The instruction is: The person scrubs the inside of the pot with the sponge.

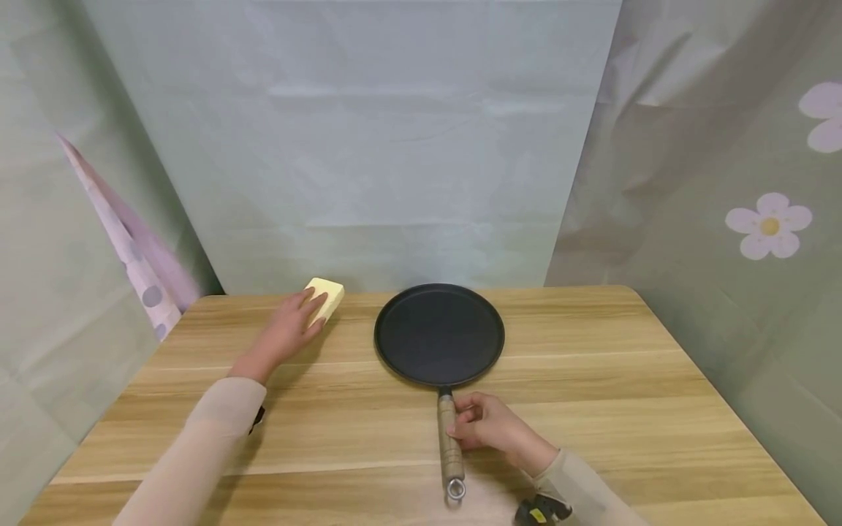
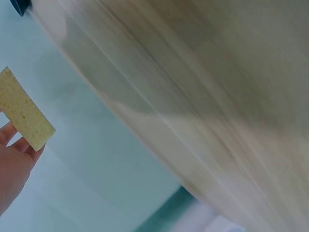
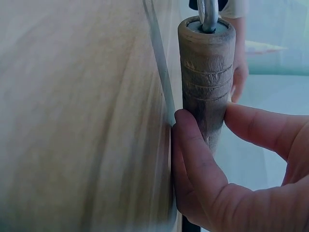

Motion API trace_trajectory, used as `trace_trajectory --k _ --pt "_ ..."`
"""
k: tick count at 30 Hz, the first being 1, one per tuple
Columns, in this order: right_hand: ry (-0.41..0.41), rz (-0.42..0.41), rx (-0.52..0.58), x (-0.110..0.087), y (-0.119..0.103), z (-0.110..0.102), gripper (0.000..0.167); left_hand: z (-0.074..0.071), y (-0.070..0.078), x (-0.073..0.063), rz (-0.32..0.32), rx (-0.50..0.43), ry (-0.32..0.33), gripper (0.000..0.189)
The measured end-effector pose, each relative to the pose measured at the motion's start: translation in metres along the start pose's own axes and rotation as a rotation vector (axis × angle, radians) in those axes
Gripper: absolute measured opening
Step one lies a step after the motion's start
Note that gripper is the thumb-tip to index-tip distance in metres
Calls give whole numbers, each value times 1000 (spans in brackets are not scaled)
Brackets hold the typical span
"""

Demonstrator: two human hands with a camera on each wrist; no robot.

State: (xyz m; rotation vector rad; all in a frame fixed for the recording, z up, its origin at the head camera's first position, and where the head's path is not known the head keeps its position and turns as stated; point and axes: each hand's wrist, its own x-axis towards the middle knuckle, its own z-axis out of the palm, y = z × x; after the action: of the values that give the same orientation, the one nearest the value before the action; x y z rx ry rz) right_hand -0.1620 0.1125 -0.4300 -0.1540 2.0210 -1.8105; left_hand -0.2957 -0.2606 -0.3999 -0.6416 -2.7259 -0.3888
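Item one: yellow sponge [image 1: 334, 294], at the fingertips of your left hand [image 1: 286, 329], near the counter's back edge and left of the pan. Item two: round black pan [image 1: 439, 334], mid-counter, its wooden handle [image 1: 446, 416] pointing toward you, immediately left of your right hand [image 1: 493, 427]; metal ring [image 1: 455, 489] at the handle's end.

Your left hand: fingers spread, gripping the sponge by its sides. Your right hand: thumb and fingers pinching the handle from opposite sides.

Counter [image 1: 605, 409]: pan's far rim close to the back edge, grey cloth [image 1: 395, 146] behind; room between sponge and pan, wider room rightward.
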Motion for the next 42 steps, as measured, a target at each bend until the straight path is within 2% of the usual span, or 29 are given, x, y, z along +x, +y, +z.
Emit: trace_trajectory --k 21,29,38,42 --pt "4 17 -7 0 -5 -1 43 20 47 30 197 -58 76 49" --pt "-5 27 -8 0 -5 -1 42 31 63 39 232 -79 38 48" --pt "1 30 0 1 -4 0 41 40 79 44 286 -97 53 48" --pt "4 40 4 2 -4 -1 40 44 85 46 279 -119 14 48"
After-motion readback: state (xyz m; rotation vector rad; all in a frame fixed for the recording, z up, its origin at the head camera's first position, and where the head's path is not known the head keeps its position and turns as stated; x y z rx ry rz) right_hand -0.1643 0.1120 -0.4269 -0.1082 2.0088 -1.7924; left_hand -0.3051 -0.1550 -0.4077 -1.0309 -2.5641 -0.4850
